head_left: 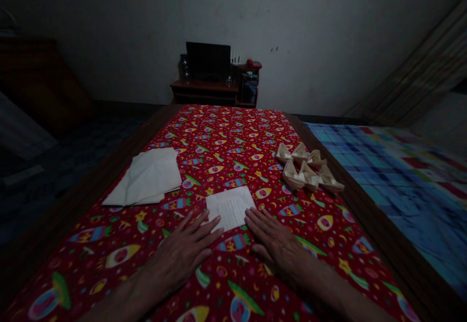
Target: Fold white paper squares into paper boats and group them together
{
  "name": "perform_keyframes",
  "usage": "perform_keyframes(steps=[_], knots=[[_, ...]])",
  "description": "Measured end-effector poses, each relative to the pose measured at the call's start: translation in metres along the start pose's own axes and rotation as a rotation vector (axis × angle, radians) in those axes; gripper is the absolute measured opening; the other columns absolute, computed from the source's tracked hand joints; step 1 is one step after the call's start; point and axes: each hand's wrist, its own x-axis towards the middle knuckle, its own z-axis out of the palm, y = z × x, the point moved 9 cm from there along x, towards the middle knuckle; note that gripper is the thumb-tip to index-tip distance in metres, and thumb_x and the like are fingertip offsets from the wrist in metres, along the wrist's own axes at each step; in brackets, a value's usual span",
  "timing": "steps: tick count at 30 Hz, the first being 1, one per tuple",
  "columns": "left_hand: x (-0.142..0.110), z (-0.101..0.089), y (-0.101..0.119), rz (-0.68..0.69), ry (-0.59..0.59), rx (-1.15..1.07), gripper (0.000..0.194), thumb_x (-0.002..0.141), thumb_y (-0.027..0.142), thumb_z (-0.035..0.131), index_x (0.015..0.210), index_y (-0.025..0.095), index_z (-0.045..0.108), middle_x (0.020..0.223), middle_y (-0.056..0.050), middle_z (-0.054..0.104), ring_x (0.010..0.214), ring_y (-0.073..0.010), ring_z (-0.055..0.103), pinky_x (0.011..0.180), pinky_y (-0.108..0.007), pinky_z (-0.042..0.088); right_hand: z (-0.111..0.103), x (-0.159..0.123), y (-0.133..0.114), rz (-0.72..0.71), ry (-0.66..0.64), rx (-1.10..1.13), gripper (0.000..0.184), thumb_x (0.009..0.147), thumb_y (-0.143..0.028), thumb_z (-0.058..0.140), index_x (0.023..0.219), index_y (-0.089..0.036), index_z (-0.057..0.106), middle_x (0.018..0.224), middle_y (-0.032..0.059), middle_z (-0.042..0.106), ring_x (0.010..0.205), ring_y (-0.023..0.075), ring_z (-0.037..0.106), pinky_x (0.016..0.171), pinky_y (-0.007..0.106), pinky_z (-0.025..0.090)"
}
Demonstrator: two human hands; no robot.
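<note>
A small white sheet of paper (230, 206) with crease lines lies flat on the red patterned cloth (233, 161) in front of me. My left hand (188, 241) is open, its fingers stretched over the paper's lower left edge. My right hand (273, 239) lies open as well, fingertips on the paper's lower right corner. Nothing is held in either hand. Off to the left is a loose stack of larger white sheets (149, 176). Two rows of folded paper boats (305, 175) stand on the cloth to the right.
A dark brown table border (368, 215) frames the cloth. Beyond the far end, a dark monitor (207, 62) and speakers stand on a low wooden desk (204, 88) against the wall. At the right lies a blue checked bedspread (365, 161). Wooden furniture (40, 79) is at the left. The light is dim.
</note>
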Motion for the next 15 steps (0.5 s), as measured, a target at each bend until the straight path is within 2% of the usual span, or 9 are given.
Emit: perform_keyframes(steps=[6, 10, 13, 15], knots=[[-0.011, -0.008, -0.004, -0.030, 0.024, 0.004, 0.040, 0.096, 0.032, 0.036, 0.135, 0.036, 0.039, 0.140, 0.005, 0.045, 0.130, -0.0188, 0.037, 0.107, -0.038, 0.028, -0.004, 0.000, -0.005, 0.064, 0.066, -0.071, 0.050, 0.092, -0.028, 0.044, 0.138, -0.009, 0.038, 0.141, 0.0135, 0.041, 0.133, 0.0249, 0.032, 0.108, 0.044, 0.035], [0.007, -0.007, -0.003, -0.028, 0.030, -0.002, 0.041, 0.095, 0.031, 0.038, 0.135, 0.031, 0.040, 0.142, 0.000, 0.042, 0.133, -0.0224, 0.033, 0.109, -0.045, 0.023, -0.003, 0.017, -0.026, 0.029, 0.118, -0.056, 0.047, 0.093, -0.032, 0.043, 0.133, -0.007, 0.045, 0.137, 0.0157, 0.046, 0.131, 0.0270, 0.036, 0.109, 0.044, 0.034], [0.025, -0.004, -0.006, -0.053, 0.035, -0.014, 0.046, 0.094, 0.036, 0.038, 0.137, 0.020, 0.038, 0.143, -0.009, 0.041, 0.133, -0.0233, 0.034, 0.110, -0.046, 0.023, 0.005, 0.029, -0.042, -0.054, 0.099, -0.006, 0.051, 0.094, -0.036, 0.042, 0.135, -0.006, 0.041, 0.141, 0.0152, 0.040, 0.133, 0.0256, 0.032, 0.110, 0.040, 0.033], [0.032, -0.002, -0.009, -0.060, 0.030, -0.013, 0.047, 0.094, 0.036, 0.039, 0.137, 0.017, 0.038, 0.142, -0.010, 0.041, 0.133, -0.0240, 0.033, 0.110, -0.046, 0.024, 0.007, 0.030, -0.042, -0.067, 0.086, 0.022, 0.051, 0.094, -0.036, 0.041, 0.137, -0.007, 0.040, 0.143, 0.0146, 0.038, 0.134, 0.0246, 0.030, 0.109, 0.040, 0.034]])
